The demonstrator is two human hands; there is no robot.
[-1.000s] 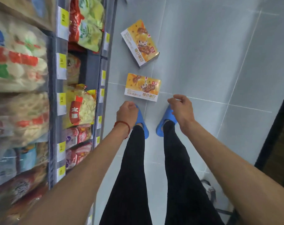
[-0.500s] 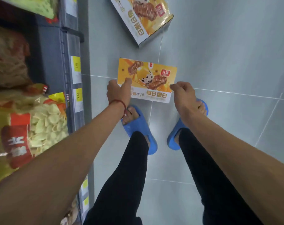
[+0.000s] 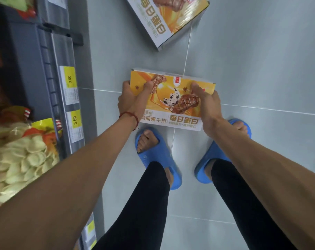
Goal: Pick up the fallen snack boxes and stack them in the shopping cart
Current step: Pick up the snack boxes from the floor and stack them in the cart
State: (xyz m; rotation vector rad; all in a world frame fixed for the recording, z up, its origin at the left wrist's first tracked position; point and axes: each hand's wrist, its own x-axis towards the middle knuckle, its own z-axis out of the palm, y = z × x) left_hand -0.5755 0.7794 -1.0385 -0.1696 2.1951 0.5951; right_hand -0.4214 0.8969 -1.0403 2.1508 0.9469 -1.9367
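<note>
An orange and white snack box (image 3: 173, 98) with a spotted dog picture lies just in front of my feet on the grey floor. My left hand (image 3: 133, 100) grips its left edge, thumb on the top face. My right hand (image 3: 207, 105) grips its right edge the same way. A second snack box (image 3: 163, 18) of the same kind lies flat on the floor farther ahead, partly cut off by the frame's top edge. The shopping cart is out of view.
A grey store shelf (image 3: 50, 73) with yellow price tags runs along the left, holding bags of chips (image 3: 17, 157). My feet in blue slippers (image 3: 158, 159) stand just behind the held box. Grey tiled floor (image 3: 261, 69) stretches to the right.
Both hands went down from above my feet to the near box and closed on its left and right edges. The view dropped closer to the floor.
</note>
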